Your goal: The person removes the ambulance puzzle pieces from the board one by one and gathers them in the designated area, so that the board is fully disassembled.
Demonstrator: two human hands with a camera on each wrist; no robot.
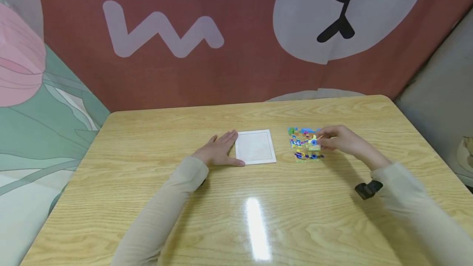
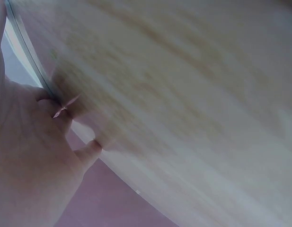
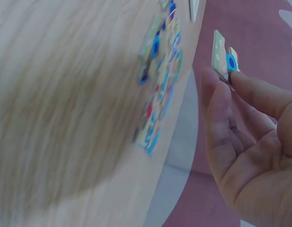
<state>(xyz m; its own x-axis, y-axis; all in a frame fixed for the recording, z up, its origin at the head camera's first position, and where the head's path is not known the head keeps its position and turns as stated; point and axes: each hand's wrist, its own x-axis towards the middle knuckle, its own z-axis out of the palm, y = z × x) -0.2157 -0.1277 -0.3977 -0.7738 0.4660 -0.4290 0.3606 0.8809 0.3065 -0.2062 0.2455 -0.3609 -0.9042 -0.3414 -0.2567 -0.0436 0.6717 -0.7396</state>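
Observation:
A white square frame tray (image 1: 272, 147) lies flat on the table. My left hand (image 1: 218, 151) lies along its left side, fingers stretched out and thumb at the lower left corner; in the left wrist view the hand (image 2: 37, 146) rests against the edge. Right of the tray is a cluster of colourful jigsaw puzzle pieces (image 1: 298, 143). Over its right part my right hand (image 1: 343, 141) pinches one puzzle piece. The right wrist view has that puzzle piece (image 3: 219, 54), pale with a blue spot, raised between thumb and fingertips, clear of the loose pieces (image 3: 157, 71).
The wooden table (image 1: 148, 200) reaches back to a red printed cloth (image 1: 244, 77). A dark wrist device (image 1: 368, 189) sits at the right cuff. Light glares off the table in front of the tray. A pale object (image 1: 464, 153) stands beyond the right edge.

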